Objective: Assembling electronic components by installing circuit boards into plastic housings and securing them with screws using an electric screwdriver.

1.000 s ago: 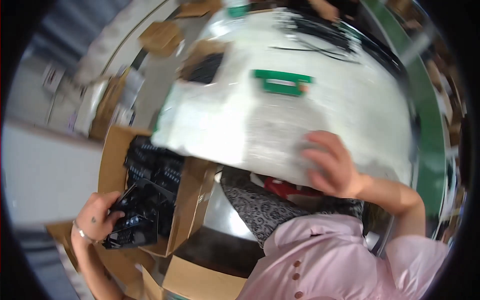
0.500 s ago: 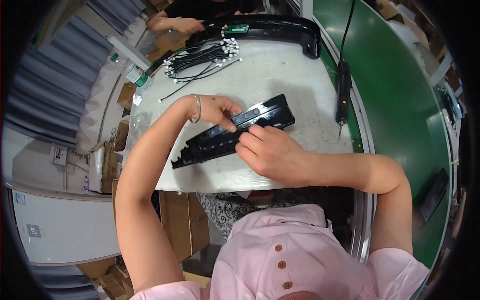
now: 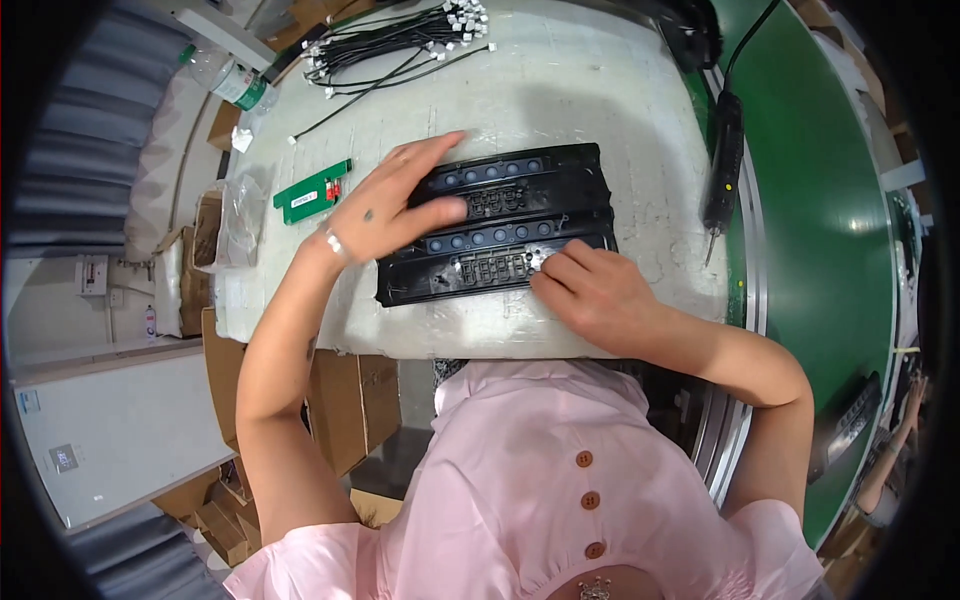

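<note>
clock centre: i read it from where the near panel (image 3: 482,268) lay beside the far panel (image 3: 525,188), 12 pointing away from me.
clear bottle: the bottle (image 3: 225,78) was at 10 o'clock, near the left edge of the pale table (image 3: 500,335).
green board: the board (image 3: 315,192) lay between 9 and 10 o'clock, apart from both panels; half a second earlier i could not see it, perhaps because my forearm covered it.
left hand: my left hand (image 3: 385,205) was spread loosely, thumb on the far panel, fingers reaching past its left end; earlier those fingers had been curled at the black part.
cable bundle: the black cables with white plugs (image 3: 390,48) sat at 11 o'clock, untouched.
black panels: both lay on the table, button rows and digit-shaped windows upward, running roughly 9 to 3; earlier the black part had slanted from 8 to 2 between my hands. i judged that handling had given way to work on the tabletop.
right hand: my right hand (image 3: 598,292) was curled, fingertips on the near panel at 4 o'clock; i could not tell whether they gripped anything.
black casing: the casing (image 3: 690,32) showed between 1 and 2 o'clock, more cut off than before.
driver: the corded tool (image 3: 724,165) lay between 2 and 3 o'clock, untouched.
</note>
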